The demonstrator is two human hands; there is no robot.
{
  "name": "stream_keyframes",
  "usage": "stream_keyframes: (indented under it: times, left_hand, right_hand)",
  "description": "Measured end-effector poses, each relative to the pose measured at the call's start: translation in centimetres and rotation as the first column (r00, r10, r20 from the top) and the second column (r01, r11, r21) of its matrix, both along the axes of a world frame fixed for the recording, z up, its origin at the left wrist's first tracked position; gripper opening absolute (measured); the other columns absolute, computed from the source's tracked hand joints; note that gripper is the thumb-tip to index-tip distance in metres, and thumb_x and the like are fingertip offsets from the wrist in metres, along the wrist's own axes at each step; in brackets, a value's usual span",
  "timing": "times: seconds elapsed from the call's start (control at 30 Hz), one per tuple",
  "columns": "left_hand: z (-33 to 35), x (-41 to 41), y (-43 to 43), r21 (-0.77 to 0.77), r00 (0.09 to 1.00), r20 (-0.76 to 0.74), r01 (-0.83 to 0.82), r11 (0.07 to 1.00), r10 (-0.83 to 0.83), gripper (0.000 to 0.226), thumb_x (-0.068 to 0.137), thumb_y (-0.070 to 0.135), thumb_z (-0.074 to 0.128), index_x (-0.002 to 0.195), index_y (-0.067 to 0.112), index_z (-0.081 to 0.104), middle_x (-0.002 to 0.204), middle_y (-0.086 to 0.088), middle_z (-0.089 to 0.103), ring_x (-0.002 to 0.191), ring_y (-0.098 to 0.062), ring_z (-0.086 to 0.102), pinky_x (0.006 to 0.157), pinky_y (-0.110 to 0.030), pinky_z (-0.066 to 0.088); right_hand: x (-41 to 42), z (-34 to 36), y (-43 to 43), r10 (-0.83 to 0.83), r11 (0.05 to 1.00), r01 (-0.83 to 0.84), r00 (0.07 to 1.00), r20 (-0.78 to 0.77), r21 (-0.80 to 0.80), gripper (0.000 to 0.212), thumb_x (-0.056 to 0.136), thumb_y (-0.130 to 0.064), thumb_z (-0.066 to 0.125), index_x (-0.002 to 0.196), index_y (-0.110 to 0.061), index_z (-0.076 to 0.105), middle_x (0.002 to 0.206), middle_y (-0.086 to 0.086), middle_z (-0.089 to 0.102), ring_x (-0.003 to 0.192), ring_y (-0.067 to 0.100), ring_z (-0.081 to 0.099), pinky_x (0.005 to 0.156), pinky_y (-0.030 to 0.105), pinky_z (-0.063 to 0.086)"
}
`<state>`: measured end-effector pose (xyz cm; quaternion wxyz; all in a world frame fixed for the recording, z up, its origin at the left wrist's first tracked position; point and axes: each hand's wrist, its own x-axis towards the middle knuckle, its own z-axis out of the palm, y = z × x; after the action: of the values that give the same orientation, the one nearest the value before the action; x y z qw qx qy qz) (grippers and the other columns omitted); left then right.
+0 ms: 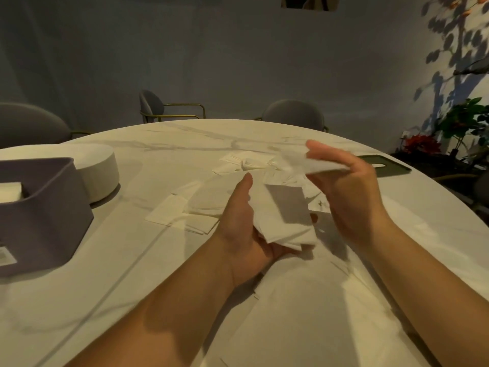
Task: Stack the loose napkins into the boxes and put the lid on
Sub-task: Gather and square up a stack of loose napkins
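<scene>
the left hand (239, 229) is cradling a stack of napkins (285, 221) above the centre of the marble table (105, 300), with the thumb standing along the stack's left edge. the right hand (349, 192) is pinching a single napkin (325, 165), raised just right of the stack. loose napkins (169, 213) are lying scattered on the table, left of and beyond the hands. a grey box (47, 223) is sitting at the left edge, holding white napkins (10, 192). a round white object (98, 170) is standing just behind it. a dark green lid (383, 165) is lying at the far right edge.

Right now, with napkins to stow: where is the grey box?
In the head view, the grey box sits far left on the table, beside a round white object.
</scene>
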<state>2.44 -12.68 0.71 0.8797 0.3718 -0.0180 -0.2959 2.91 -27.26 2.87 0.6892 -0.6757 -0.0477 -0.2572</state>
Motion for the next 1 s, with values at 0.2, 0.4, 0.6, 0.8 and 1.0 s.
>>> stream_keyframes:
  times: [0.2,0.4,0.6,0.8,1.0]
  left_hand:
    - [0.3,0.4,0.4,-0.074,0.999,-0.012,-0.035,0.997,0.034,0.064,0.094,0.063,0.029,0.109,0.013,0.065,0.095,-0.016,0.072,0.08,-0.031,0.069,0.077,-0.044,0.055]
    - [0.3,1.0,1.0,-0.067,0.995,-0.074,-0.065,0.996,0.06,0.065,0.095,0.06,0.029,0.12,0.008,0.059,0.099,-0.019,0.07,0.081,-0.032,0.067,0.07,-0.041,0.057]
    - [0.1,1.2,1.1,-0.034,0.996,-0.073,-0.059,0.998,0.057,0.069,0.093,0.066,0.028,0.132,0.015,0.052,0.12,-0.02,0.064,0.11,-0.039,0.06,0.088,-0.049,0.052]
    - [0.3,1.0,1.2,-0.055,0.993,-0.108,-0.057,0.997,0.051,0.065,0.094,0.061,0.031,0.129,0.01,0.052,0.118,-0.023,0.064,0.107,-0.039,0.06,0.084,-0.048,0.051]
    - [0.2,1.0,1.0,-0.057,0.994,-0.098,-0.044,0.997,0.038,0.065,0.094,0.061,0.032,0.122,0.008,0.056,0.111,-0.022,0.068,0.093,-0.034,0.066,0.08,-0.045,0.053]
  right_hand:
    - [-0.1,-1.3,0.4,0.233,0.783,-0.284,0.959,-0.162,-0.553,0.048,0.08,0.013,0.05,0.087,-0.029,0.073,0.119,-0.024,0.057,0.12,-0.004,0.048,0.102,0.02,0.042]
    - [-0.1,-1.0,0.8,0.213,0.694,-0.346,0.936,-0.279,-0.631,0.027,0.07,-0.036,0.057,0.094,-0.045,0.066,0.121,-0.031,0.054,0.119,-0.004,0.046,0.096,0.015,0.033]
    - [0.2,-1.1,0.5,0.209,0.605,-0.407,0.91,-0.358,-0.685,0.036,0.079,-0.021,0.074,0.1,-0.048,0.062,0.129,-0.024,0.054,0.122,0.005,0.047,0.096,0.022,0.035]
    - [0.1,-1.2,0.4,0.244,0.634,-0.425,0.903,-0.354,-0.647,0.028,0.082,-0.018,0.07,0.102,-0.037,0.069,0.124,-0.02,0.06,0.121,0.005,0.049,0.103,0.026,0.04]
    - [0.1,-1.6,0.3,0.298,0.702,-0.435,0.899,-0.322,-0.564,0.021,0.091,-0.018,0.058,0.105,-0.027,0.071,0.114,-0.021,0.065,0.11,-0.007,0.053,0.086,0.006,0.044]
